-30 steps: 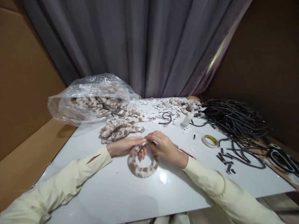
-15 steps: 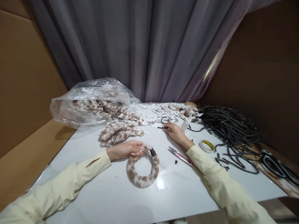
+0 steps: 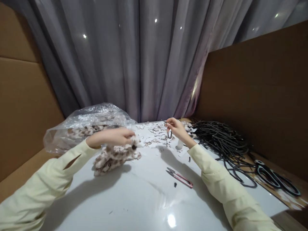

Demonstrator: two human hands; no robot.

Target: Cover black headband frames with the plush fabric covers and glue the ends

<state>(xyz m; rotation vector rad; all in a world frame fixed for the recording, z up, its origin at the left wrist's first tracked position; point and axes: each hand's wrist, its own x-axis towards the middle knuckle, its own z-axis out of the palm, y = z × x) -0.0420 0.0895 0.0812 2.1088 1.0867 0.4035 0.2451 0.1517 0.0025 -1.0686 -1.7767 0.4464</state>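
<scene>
My left hand (image 3: 117, 136) is closed on a fluffy brown-and-white ring, held over a pile of similar fluffy pieces (image 3: 108, 160) at the left of the white table. The ring is blurred and partly hidden behind the hand. Raised above the table, my right hand (image 3: 176, 128) pinches a thin black cord (image 3: 169, 134) that hangs in a loop below the fingers. Behind my right wrist stands a small white bottle (image 3: 179, 144). Pink-handled thread snips (image 3: 180, 178) lie open-bladed on the table beside a small black scrap (image 3: 175, 184).
A clear plastic bag (image 3: 96, 118) of fluffy pieces lies at the back left. Scattered scraps (image 3: 154, 133) cover the table's far middle. To the right are a heap of black cords (image 3: 221, 138) and large scissors (image 3: 276, 178). Cardboard walls and a grey curtain (image 3: 127, 64) surround the table.
My left hand has lifted the fluffy ring off the table's front and carried it up to the pile. My right hand has risen with the black cord. The view has tilted upward.
</scene>
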